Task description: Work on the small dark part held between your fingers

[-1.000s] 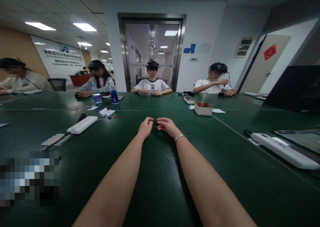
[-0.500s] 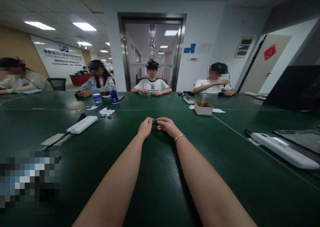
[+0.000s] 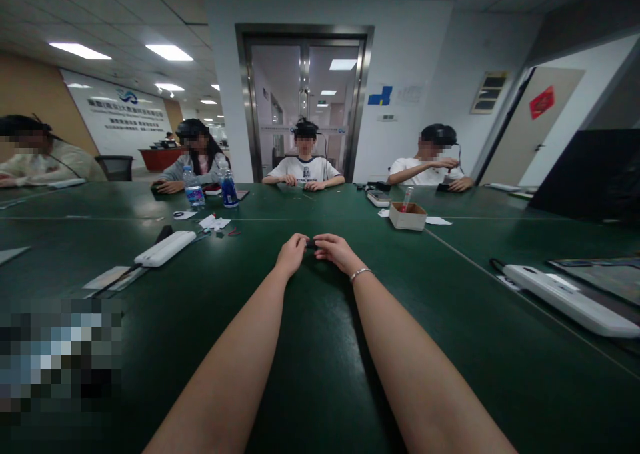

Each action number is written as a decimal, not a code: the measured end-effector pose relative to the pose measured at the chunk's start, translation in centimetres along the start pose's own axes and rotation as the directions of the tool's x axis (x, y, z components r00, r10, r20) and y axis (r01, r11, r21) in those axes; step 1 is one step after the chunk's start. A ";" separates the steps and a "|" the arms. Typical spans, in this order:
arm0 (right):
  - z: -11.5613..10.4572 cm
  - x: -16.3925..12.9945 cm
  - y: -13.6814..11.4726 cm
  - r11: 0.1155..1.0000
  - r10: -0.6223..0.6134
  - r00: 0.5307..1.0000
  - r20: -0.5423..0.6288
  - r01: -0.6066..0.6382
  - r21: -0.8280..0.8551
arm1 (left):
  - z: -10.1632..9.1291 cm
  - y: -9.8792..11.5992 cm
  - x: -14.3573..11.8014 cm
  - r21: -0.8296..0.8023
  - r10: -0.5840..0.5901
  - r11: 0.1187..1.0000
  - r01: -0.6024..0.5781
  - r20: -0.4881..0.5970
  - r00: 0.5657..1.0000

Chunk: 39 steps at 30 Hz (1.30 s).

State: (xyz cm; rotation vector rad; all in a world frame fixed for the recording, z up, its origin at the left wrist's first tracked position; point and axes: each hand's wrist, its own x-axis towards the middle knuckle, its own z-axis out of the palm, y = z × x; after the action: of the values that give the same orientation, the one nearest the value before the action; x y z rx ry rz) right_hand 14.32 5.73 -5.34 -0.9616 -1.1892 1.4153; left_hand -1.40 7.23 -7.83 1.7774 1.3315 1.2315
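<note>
Both my arms reach forward over the green table (image 3: 310, 347). A small black object (image 3: 311, 244) is held between my two hands, mostly covered by the fingers; its kind is too small to tell. On its left end, the fingertips of my left hand (image 3: 292, 255) are pinched. From the other side, my right hand (image 3: 338, 253) grips it between thumb and bent fingers. A silver bracelet (image 3: 361, 273) circles my right wrist.
On the left lie a white power strip (image 3: 165, 249), paper scraps (image 3: 214, 222) and two bottles (image 3: 229, 191). To the right are a small open box (image 3: 408, 218) with a tube in it and another white device (image 3: 565, 297). Several people sit across the table.
My hands stay almost in place around the small black object. The view shifts very slightly. Across the table on the right, a person's raised hand has moved a little.
</note>
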 end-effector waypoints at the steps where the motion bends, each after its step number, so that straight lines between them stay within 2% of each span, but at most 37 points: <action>1: 0.0 0.0 0.0 1.000 -0.001 1.000 -0.002 0.001 0.001 | 0.0 0.0 0.0 0.001 0.009 1.000 -0.009 -0.005 1.000; 10: 0.0 0.0 0.1 1.000 0.004 1.000 -0.005 -0.004 0.015 | -0.2 0.7 -0.2 0.029 0.048 0.998 -0.047 -0.039 0.998; 14: -0.1 0.1 0.1 0.999 0.012 1.000 -0.024 -0.011 0.046 | -0.5 1.5 -0.7 -0.028 0.118 0.992 -0.119 -0.063 0.991; 19: -0.2 0.2 0.2 0.996 0.018 0.999 -0.044 -0.014 0.083 | -0.7 2.1 -0.9 -0.133 0.136 0.981 -0.143 -0.067 0.989; 24: -0.1 0.2 0.1 0.996 0.017 0.999 -0.049 -0.013 0.092 | -0.7 1.7 -0.6 -0.145 0.102 0.983 -0.113 -0.084 0.991; 28: 0.0 0.0 -0.1 0.996 0.021 0.999 -0.044 -0.017 0.084 | -0.5 1.0 -0.3 -0.187 0.042 0.981 -0.048 -0.036 0.998; 33: 0.0 -0.1 -0.1 0.996 0.024 0.998 -0.052 -0.020 0.085 | -0.4 1.2 -0.2 -0.242 0.084 0.965 -0.099 -0.072 0.994; 39: -0.1 -0.1 0.0 0.994 0.017 0.999 -0.044 -0.012 0.106 | -0.6 1.3 -0.3 -0.357 0.075 0.931 -0.077 -0.019 0.997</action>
State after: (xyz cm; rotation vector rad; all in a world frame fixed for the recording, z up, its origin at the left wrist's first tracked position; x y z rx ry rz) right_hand 14.48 5.68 -5.33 -0.9250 -1.0653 1.4465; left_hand -1.47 6.53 -6.56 1.5760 0.9710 1.4190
